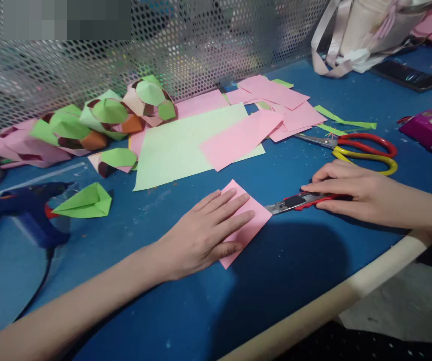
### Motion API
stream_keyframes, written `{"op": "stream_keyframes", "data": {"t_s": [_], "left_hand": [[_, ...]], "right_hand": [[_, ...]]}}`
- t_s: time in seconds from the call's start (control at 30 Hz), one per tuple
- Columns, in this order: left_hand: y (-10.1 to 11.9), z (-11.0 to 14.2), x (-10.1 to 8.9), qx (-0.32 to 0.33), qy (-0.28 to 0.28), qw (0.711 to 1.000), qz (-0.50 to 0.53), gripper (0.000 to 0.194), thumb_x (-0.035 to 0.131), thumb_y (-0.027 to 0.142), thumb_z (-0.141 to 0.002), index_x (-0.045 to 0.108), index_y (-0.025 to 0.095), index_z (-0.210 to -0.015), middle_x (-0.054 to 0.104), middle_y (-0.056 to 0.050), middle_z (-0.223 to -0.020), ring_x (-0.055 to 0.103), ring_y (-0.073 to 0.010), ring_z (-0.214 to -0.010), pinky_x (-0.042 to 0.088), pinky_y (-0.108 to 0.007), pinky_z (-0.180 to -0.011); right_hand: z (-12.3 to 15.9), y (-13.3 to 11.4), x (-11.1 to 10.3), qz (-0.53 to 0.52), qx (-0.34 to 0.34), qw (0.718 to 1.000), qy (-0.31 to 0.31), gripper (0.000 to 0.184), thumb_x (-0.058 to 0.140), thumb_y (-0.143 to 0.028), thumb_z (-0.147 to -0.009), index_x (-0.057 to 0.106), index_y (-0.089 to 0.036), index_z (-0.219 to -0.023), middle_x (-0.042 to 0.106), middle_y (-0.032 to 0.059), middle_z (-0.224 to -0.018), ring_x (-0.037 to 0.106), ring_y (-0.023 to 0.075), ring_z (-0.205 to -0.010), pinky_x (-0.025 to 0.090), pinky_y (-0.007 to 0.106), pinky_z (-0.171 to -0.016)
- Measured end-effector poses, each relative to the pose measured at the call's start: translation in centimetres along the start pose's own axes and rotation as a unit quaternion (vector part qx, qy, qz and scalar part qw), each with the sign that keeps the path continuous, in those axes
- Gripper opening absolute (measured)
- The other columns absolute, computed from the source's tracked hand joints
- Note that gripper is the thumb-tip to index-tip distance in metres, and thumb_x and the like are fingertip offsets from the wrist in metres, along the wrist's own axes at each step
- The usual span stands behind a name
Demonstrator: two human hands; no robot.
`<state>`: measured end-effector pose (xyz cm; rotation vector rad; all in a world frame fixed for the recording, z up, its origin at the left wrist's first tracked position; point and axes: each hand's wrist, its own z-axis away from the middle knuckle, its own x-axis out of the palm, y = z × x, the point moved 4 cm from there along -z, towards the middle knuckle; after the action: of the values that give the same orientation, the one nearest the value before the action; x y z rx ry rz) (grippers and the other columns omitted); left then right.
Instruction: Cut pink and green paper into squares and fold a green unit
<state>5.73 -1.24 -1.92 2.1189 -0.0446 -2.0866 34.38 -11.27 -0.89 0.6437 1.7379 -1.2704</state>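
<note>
A pink paper square (255,218), turned like a diamond, lies on the blue table. My left hand (212,228) rests flat on it with the fingers spread. My right hand (355,190) grips a utility knife (294,201) with a red and black handle. Its blade tip points left and meets the right corner of the pink square; whether it lies inside a fold I cannot tell. Scissors (332,143) with one red and one yellow handle lie just beyond my right hand.
A light green sheet (174,145) and pink paper sheets (291,115) lie behind. Folded paper shapes (106,113) line the perforated metal screen (201,45). A blue glue gun (35,205) and green folded piece (88,200) are left, a phone (407,75) and purple object (430,131) right.
</note>
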Motion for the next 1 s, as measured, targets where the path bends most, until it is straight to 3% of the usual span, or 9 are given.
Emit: {"op": "stream_keyframes", "data": {"t_s": [0.43, 1.0], "left_hand": [[-0.05, -0.02, 0.15, 0.011, 0.021, 1.000, -0.005, 0.052, 0.051, 0.036, -0.101, 0.046, 0.017, -0.148, 0.037, -0.016, -0.159, 0.027, -0.0363, -0.150, 0.031, -0.061, -0.118], [-0.12, 0.02, 0.23, 0.010, 0.010, 1.000, -0.007, 0.055, 0.049, 0.040, -0.101, 0.043, 0.018, -0.151, 0.034, -0.015, -0.161, 0.024, -0.0360, -0.152, 0.028, -0.060, -0.120]], "right_hand": [[0.20, 0.86, -0.06, -0.027, -0.002, 0.999, -0.020, 0.038, 0.051, -0.043, -0.100, 0.058, -0.042, -0.137, 0.059, 0.0028, -0.119, 0.055, 0.0226, -0.110, 0.044, 0.037, -0.092], [0.75, 0.26, 0.47, -0.035, 0.009, 0.999, -0.006, 0.038, 0.053, -0.044, -0.099, 0.061, -0.039, -0.135, 0.061, 0.0038, -0.117, 0.056, 0.0225, -0.109, 0.044, 0.037, -0.092]]}}
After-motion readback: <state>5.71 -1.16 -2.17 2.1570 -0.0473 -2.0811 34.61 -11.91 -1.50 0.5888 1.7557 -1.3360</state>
